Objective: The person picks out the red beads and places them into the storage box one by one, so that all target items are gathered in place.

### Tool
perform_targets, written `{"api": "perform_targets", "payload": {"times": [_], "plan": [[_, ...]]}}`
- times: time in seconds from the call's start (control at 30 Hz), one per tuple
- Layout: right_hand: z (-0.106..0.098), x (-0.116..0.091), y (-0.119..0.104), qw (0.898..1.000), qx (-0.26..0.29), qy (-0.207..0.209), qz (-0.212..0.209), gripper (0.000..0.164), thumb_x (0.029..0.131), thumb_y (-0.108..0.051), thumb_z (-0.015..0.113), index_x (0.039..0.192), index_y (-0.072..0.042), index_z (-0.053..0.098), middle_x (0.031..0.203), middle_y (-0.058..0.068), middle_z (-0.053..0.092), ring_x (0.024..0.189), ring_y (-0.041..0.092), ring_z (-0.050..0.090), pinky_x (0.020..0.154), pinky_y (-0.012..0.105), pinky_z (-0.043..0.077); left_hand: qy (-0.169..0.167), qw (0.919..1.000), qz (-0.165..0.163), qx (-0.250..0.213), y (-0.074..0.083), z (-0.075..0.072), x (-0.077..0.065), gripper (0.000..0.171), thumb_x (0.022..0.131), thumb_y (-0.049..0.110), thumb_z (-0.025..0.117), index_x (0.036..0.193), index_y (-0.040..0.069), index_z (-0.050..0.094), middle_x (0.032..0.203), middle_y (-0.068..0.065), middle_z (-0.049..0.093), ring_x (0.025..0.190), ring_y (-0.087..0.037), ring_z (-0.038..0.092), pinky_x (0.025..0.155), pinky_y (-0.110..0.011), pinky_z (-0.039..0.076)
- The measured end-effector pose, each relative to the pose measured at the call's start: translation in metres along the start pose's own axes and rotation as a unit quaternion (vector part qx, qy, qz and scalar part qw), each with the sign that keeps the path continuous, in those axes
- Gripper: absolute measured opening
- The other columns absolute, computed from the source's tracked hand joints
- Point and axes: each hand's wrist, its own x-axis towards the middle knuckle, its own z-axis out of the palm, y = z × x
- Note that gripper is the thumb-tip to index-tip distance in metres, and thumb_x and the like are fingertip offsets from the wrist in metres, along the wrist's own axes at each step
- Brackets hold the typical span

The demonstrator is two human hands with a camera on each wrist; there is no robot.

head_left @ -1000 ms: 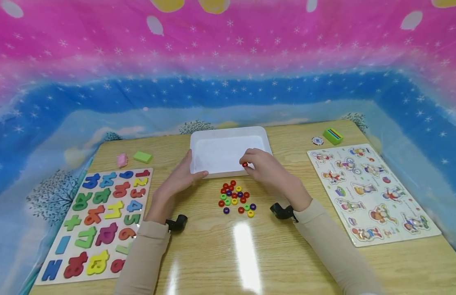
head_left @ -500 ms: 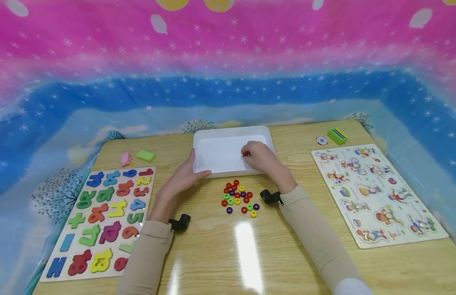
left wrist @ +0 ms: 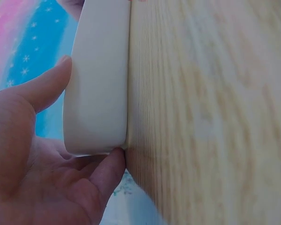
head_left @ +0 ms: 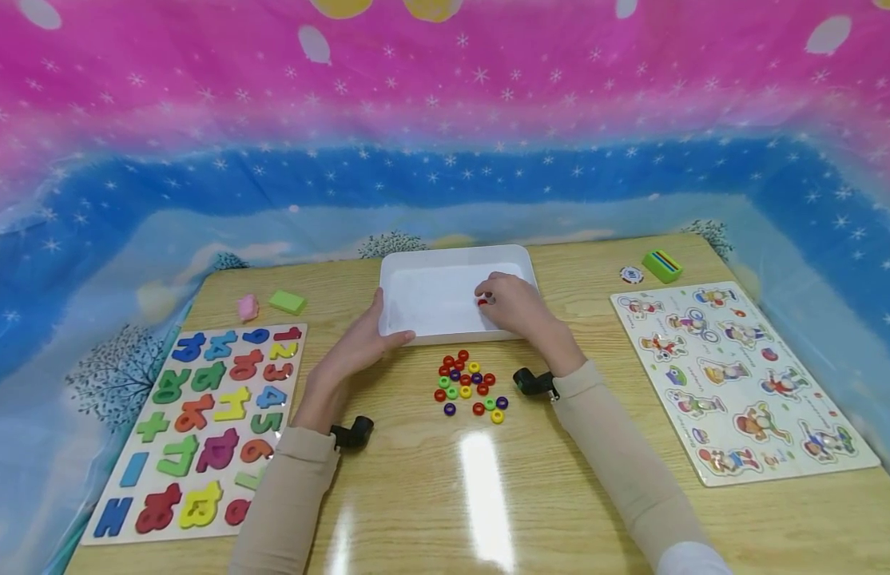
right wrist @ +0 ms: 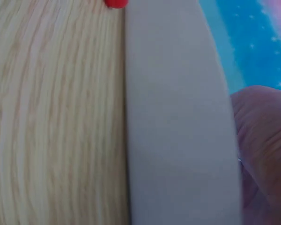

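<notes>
A shallow white tray (head_left: 431,299) lies on the table. My left hand (head_left: 362,339) holds its near left corner, thumb on the rim and fingers against the side, as the left wrist view (left wrist: 51,154) also shows. Inside the tray's right part, my right hand (head_left: 517,303) has its fingertips at a small red ring bead (head_left: 482,303), which they partly hide. Before the tray lies a loose group of red, yellow, green and purple beads (head_left: 466,391). In the right wrist view the tray wall (right wrist: 178,117) covers most of the right hand.
A number puzzle board (head_left: 143,423) lies at the left, below a pink piece (head_left: 248,307) and a green block (head_left: 288,302). At the right is a picture puzzle board (head_left: 740,383), with a poker chip (head_left: 631,275) and a striped green block (head_left: 662,266) behind it.
My right hand has moved from the tray's near rim into the tray with the red bead. The bead now sits slightly lower against the fingertips. My left hand stays on the tray corner.
</notes>
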Motion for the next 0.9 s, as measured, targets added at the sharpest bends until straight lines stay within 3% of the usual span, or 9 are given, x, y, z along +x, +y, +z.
{"api": "perform_targets", "payload": {"times": [0.13,0.33,0.53,0.73,0.9], "plan": [[-0.012,-0.013,-0.005,1.000,0.006,-0.011,-0.019,0.023,0.087,-0.018,0.059,0.107,-0.014,0.069,0.101,0.001,0.065,0.086,0.016,0.058,0.074,0.032,0.049,0.000,1.0000,0.002,-0.003,0.000,0.000,0.000,0.106,0.083,0.051,0.062,0.148,0.013,-0.013,0.158,-0.007,0.001,0.145,-0.026,0.006,0.117,-0.047,0.016],[-0.026,-0.043,-0.020,0.996,0.014,-0.032,-0.087,0.023,0.088,-0.023,0.061,0.110,-0.018,0.067,0.108,-0.003,0.062,0.095,0.015,0.059,0.081,0.033,0.051,0.007,1.0000,0.005,-0.001,-0.001,-0.001,0.000,0.105,0.083,0.050,0.061,0.148,0.014,-0.013,0.158,-0.007,0.001,0.145,-0.026,0.008,0.116,-0.046,0.017],[-0.033,-0.068,-0.028,0.989,0.013,-0.065,-0.132,0.023,0.087,-0.018,0.062,0.110,-0.021,0.067,0.106,-0.006,0.063,0.099,0.012,0.059,0.086,0.033,0.050,0.005,0.9999,0.012,-0.004,0.001,-0.001,-0.001,0.106,0.083,0.050,0.061,0.148,0.013,-0.013,0.158,-0.008,0.002,0.144,-0.029,0.009,0.115,-0.048,0.019],[-0.028,-0.082,-0.030,0.981,0.032,-0.136,-0.136,0.023,0.086,-0.015,0.062,0.108,-0.022,0.068,0.105,-0.010,0.065,0.095,0.005,0.058,0.085,0.027,0.050,0.004,1.0000,0.005,0.007,0.000,-0.002,-0.001,0.107,0.082,0.053,0.061,0.148,0.013,-0.013,0.158,-0.008,0.002,0.145,-0.028,0.009,0.116,-0.048,0.019],[-0.017,-0.086,-0.029,0.976,0.037,-0.142,-0.164,0.018,0.086,-0.014,0.064,0.102,-0.020,0.070,0.098,-0.010,0.065,0.089,0.004,0.057,0.081,0.026,0.050,0.002,1.0000,0.007,0.000,0.000,0.000,0.000,0.104,0.084,0.049,0.061,0.148,0.012,-0.013,0.158,-0.008,0.002,0.145,-0.028,0.008,0.116,-0.048,0.017]]}}
